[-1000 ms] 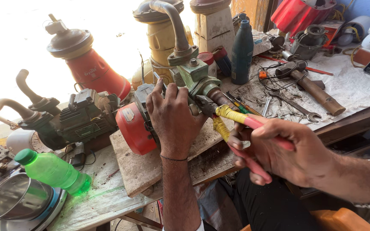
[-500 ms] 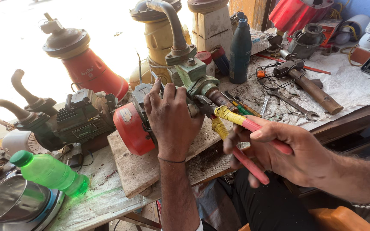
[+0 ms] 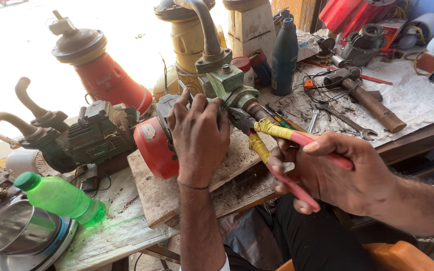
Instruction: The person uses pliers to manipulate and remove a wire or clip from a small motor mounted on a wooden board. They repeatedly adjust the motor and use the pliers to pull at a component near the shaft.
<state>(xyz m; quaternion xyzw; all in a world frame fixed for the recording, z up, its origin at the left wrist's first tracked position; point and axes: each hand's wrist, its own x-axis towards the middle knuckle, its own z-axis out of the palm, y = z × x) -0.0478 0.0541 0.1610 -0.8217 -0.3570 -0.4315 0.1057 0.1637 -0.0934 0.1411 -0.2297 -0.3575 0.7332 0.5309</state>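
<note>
At centre frame your left hand clamps down on the red-capped pump motor, which lies on a wooden board; your right hand — lower right — grips the pliers by their red-and-yellow handles, nose set against the motor's green fitting; a green plastic bottle lies at lower left.

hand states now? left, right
Left hand: closed over the small red motor, steadying it.
Right hand: closed on the pliers, pink handles in its grip.
</note>
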